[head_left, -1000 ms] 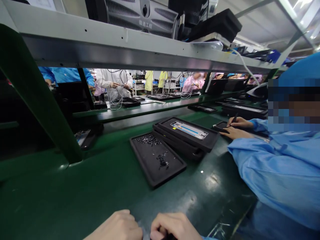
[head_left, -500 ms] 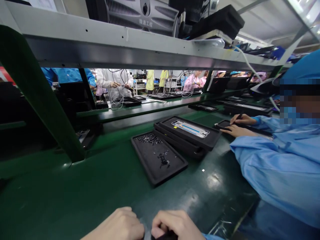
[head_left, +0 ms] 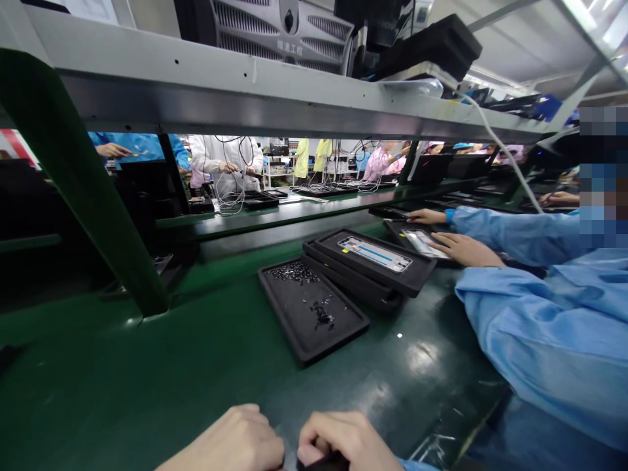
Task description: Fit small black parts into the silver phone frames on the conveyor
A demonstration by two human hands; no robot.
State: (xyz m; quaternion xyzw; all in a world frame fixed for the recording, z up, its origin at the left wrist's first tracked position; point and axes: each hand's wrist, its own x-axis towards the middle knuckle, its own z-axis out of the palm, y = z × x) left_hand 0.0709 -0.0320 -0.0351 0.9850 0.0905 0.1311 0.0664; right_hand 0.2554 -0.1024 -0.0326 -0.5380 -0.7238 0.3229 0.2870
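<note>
At the bottom edge, my left hand (head_left: 238,439) is closed, knuckles up; what it holds, if anything, is hidden. Just right of it, my right hand (head_left: 346,437) has its fingers curled round a dark object (head_left: 326,462), mostly cut off by the frame. Ahead of both hands lies a black tray (head_left: 294,327) with many small dark parts (head_left: 294,271) at its far end and a smaller cluster nearer. Behind it, stacked black trays (head_left: 417,278) carry a silver phone frame (head_left: 375,254) with blue strips.
On the right, a co-worker's blue sleeves (head_left: 510,314) reach over the green bench (head_left: 161,386), hands at another tray (head_left: 400,230). A slanted green post (head_left: 98,196) stands left. A grey shelf (head_left: 294,104) crosses above. More people work beyond.
The co-worker's hands have moved forward, and a tray with a phone frame now shows under them. At the far left, another person's hand has come into view. My hands have hardly moved.
</note>
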